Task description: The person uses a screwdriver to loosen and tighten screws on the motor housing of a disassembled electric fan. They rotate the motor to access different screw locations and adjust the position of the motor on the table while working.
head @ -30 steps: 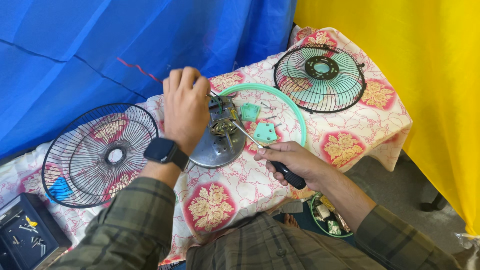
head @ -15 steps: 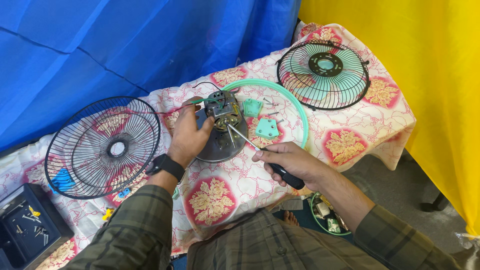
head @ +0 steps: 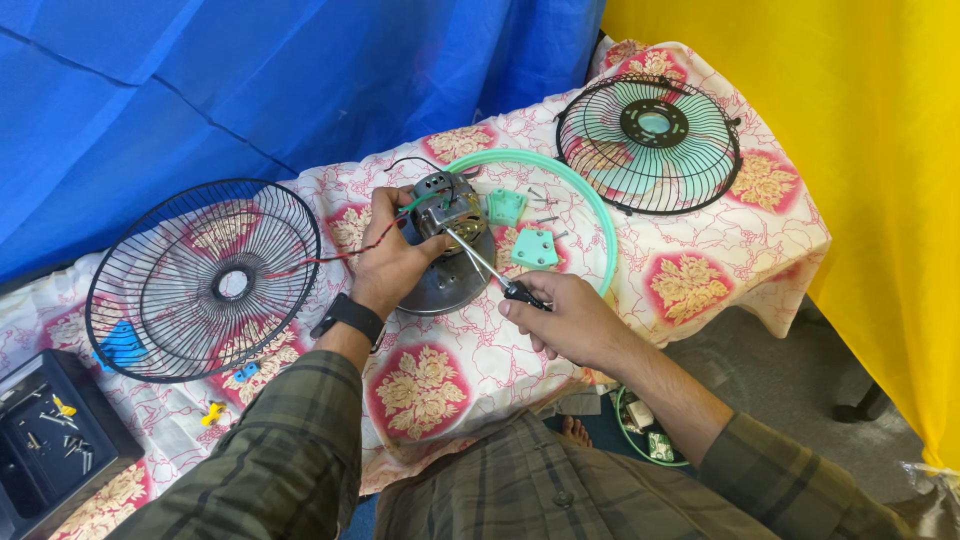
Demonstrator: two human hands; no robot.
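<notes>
Left hand (head: 392, 262) is clamped around the fan motor (head: 447, 245) at mid-table (head: 700, 285). Right hand (head: 568, 318) is closed on a screwdriver (head: 497, 276), tip at the motor. Black grille (head: 203, 278) lies toward the left edge, green-bladed grille (head: 648, 142) at the far right corner.

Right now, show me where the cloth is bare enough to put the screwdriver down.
Bare cloth lies at the front edge, between the left hand and the right hand, and right of the green ring below the green-bladed grille. Crowded: inside the ring, with green brackets, loose screws and the motor.
</notes>
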